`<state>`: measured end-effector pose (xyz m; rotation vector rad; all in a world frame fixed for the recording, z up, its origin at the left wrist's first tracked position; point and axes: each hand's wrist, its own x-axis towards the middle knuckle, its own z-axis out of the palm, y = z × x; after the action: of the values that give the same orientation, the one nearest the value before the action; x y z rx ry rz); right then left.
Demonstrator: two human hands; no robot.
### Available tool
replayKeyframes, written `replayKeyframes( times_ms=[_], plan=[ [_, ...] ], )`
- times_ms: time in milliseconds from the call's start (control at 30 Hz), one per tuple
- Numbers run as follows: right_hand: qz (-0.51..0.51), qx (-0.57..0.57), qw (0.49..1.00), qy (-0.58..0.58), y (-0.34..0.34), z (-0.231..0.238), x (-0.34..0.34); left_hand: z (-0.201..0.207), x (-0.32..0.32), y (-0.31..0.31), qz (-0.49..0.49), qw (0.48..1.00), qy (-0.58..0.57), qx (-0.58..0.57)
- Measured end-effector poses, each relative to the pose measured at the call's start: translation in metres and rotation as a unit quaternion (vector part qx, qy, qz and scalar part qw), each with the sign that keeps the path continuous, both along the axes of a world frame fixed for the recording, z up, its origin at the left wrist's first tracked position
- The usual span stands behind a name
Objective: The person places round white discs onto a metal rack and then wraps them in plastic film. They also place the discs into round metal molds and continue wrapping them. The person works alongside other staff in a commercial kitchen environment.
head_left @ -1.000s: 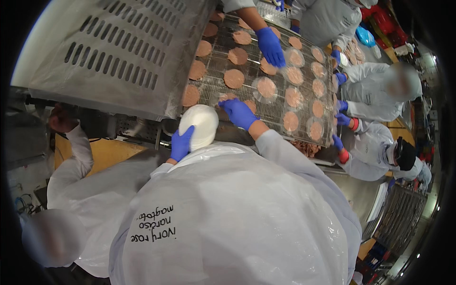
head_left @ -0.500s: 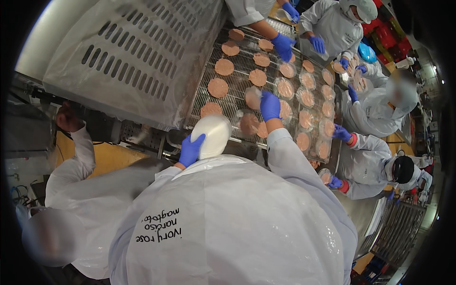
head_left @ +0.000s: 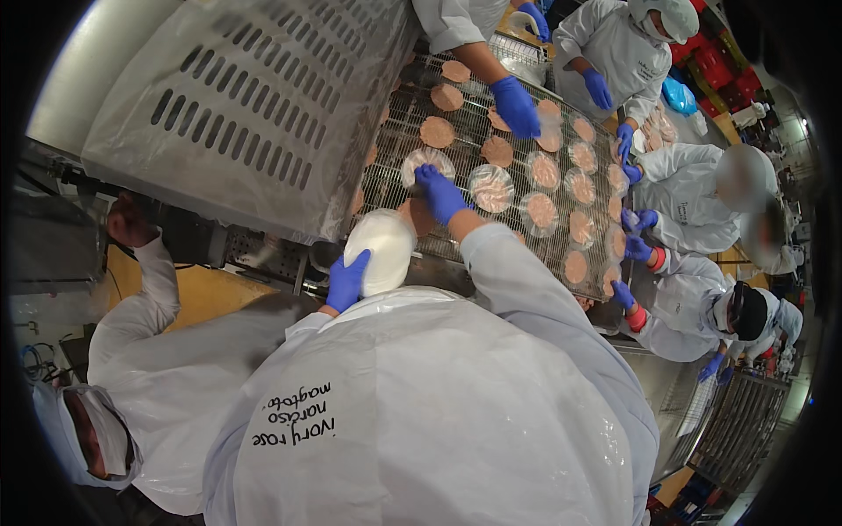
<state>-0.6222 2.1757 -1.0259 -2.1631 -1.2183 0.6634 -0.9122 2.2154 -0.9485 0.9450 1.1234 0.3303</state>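
The person's left grip [head_left: 348, 279] is clamped on the near left edge of a stack of white round sheets [head_left: 384, 250], which juts up beyond the thumb. The right grip [head_left: 443, 197] is over the wire belt [head_left: 469, 131], fingertips at a film-covered patty [head_left: 424, 158]; whether they're pinched together, I can't tell from here.

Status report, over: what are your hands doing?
Left hand gripping round white sheet stack. Right hand at sheet-topped meat patty on wire conveyor. Co-worker's gloved hand beyond, apart from both.
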Motion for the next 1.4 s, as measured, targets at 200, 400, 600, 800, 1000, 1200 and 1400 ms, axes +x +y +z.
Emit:
replayKeyframes(
  times_ms=[200,400,600,800,1000,1200,1400],
  plan=[
    [0.128,0.062,0.985,-0.099,-0.096,0.038,-0.076,0.005,-0.017,0.007,0.027,1.000,0.004,-0.011],
    [-0.073,0.030,0.963,0.256,-0.064,0.077,-0.048,0.005,-0.015,0.013,-0.006,0.999,0.001,0.045],
    [0.018,-0.038,0.971,0.234,-0.013,0.102,-0.102,0.016,-0.026,0.024,-0.015,0.998,0.006,0.057],
    [0.091,0.054,0.977,0.185,0.021,0.080,-0.092,0.025,-0.056,0.031,0.034,0.997,0.039,0.060],
    [-0.149,0.103,0.959,0.218,0.076,0.071,-0.026,0.052,-0.068,0.033,0.035,0.995,0.075,0.052],
    [0.061,-0.012,0.996,0.065,0.060,0.022,-0.089,0.068,-0.073,0.042,0.051,0.997,0.051,0.029],
    [0.207,0.072,0.974,-0.059,-0.047,0.099,-0.129,0.072,-0.072,0.045,0.039,0.998,0.031,0.031]
  ],
)
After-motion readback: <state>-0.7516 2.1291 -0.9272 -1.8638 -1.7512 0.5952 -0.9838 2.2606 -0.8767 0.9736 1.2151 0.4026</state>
